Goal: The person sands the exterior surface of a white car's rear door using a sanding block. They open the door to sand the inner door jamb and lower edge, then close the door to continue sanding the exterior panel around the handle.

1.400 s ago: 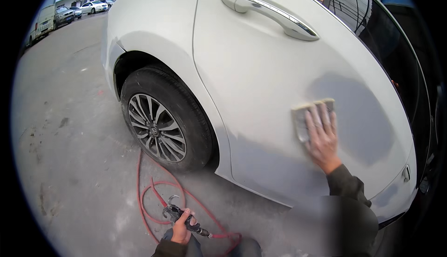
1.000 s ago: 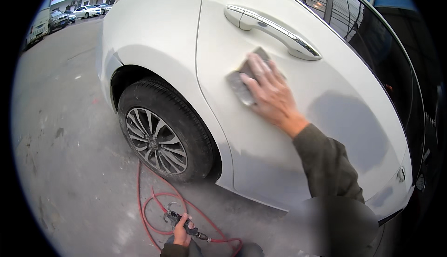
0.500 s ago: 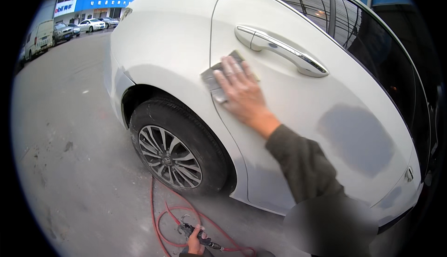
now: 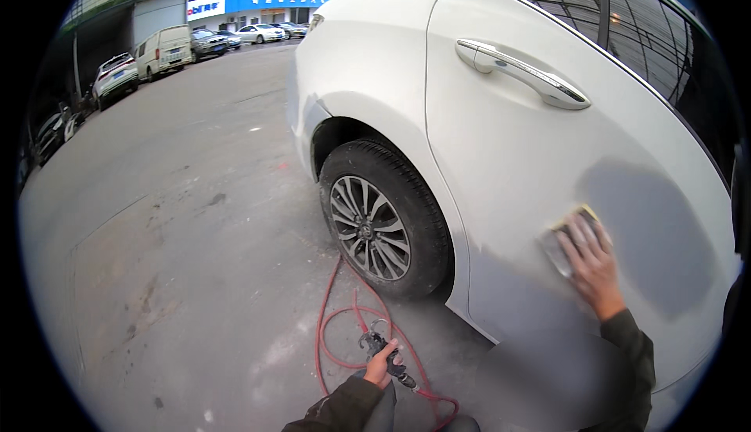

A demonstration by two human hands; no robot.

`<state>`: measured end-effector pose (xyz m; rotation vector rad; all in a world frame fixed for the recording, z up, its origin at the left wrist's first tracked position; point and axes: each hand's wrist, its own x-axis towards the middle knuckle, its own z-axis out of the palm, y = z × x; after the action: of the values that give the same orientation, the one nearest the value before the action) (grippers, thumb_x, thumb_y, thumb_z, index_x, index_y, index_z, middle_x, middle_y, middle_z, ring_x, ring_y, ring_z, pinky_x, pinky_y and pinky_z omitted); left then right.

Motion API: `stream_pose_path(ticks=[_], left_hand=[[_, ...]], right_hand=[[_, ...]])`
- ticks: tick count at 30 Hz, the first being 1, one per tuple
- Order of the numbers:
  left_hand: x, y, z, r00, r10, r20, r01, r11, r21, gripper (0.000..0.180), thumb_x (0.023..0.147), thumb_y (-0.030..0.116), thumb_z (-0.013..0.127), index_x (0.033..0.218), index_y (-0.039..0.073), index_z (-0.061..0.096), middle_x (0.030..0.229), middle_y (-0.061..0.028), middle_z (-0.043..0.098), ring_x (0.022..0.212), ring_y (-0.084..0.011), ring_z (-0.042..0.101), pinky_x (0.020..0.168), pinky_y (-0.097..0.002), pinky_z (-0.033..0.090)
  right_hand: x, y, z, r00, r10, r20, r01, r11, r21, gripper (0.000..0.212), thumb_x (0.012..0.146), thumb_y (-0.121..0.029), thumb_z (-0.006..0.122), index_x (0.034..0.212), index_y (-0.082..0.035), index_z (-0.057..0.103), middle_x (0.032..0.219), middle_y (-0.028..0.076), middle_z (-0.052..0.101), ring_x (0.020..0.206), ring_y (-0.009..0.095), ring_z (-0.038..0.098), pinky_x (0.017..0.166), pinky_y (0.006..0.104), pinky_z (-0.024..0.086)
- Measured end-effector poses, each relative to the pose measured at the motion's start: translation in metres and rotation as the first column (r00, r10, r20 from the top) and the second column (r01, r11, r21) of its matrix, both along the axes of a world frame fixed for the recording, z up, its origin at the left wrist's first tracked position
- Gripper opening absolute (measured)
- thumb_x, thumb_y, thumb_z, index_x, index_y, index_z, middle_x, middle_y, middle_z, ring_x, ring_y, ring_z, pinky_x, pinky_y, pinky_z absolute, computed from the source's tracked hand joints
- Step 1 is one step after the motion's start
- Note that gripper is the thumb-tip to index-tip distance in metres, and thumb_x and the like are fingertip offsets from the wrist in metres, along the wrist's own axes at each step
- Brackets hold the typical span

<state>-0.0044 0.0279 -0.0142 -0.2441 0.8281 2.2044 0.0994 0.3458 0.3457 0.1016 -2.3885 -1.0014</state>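
My right hand (image 4: 592, 268) presses a grey sanding pad (image 4: 556, 253) with a yellowish edge flat on the white car's rear door (image 4: 501, 150). Its fingers lie over the pad, between two dull grey areas of the door: a rounded patch (image 4: 661, 236) to the right and a band (image 4: 508, 291) along the bottom. Low in the view, beside the rear wheel, my left hand (image 4: 379, 365) is closed round a dark air gun (image 4: 375, 344). A red hose (image 4: 320, 329) is joined to the gun, whose exact type I cannot make out.
The rear wheel (image 4: 369, 228) stands just left of the door, and a chrome-trimmed handle (image 4: 524, 76) juts out above. Hose loops lie on the grey concrete floor (image 4: 180, 260). Parked vehicles, including a pale van (image 4: 164, 50), line the far left. A blurred patch covers the lower right.
My right hand has moved with the sanding pad from beside the door handle, at the door's rear seam, down and right to the lower door. The view has swung left; the left hand keeps its grip.
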Motion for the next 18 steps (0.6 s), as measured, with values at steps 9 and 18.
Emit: stream_pose_path(ticks=[9, 18], left_hand=[[0.128, -0.006, 0.057, 0.973, -0.063, -0.222, 0.056, 0.998, -0.036, 0.018, 0.097, 0.025, 0.061, 0.103, 0.009, 0.054, 0.099, -0.0050, 0.063, 0.069, -0.0105, 0.051, 0.062, -0.0285, 0.042], [0.232, 0.016, 0.130, 0.925, -0.148, -0.351, 0.075, 0.974, -0.213, 0.021, 0.099, 0.027, 0.058, 0.097, 0.007, 0.062, 0.072, 0.0016, 0.049, 0.066, -0.0100, 0.048, 0.064, -0.0291, 0.043]], right_hand=[[0.345, 0.113, -0.071, 0.915, -0.360, -0.184, 0.353, 0.933, -0.067, 0.046, 0.091, -0.006, 0.046, 0.136, -0.001, 0.052, 0.150, 0.017, 0.040, 0.140, 0.034, 0.036, 0.117, 0.0516, 0.026], [0.410, 0.127, -0.071, 0.917, -0.285, -0.280, 0.218, 0.944, -0.246, 0.043, 0.095, -0.023, 0.054, 0.135, -0.008, 0.056, 0.148, 0.017, 0.043, 0.139, 0.038, 0.035, 0.115, 0.0497, 0.029]])
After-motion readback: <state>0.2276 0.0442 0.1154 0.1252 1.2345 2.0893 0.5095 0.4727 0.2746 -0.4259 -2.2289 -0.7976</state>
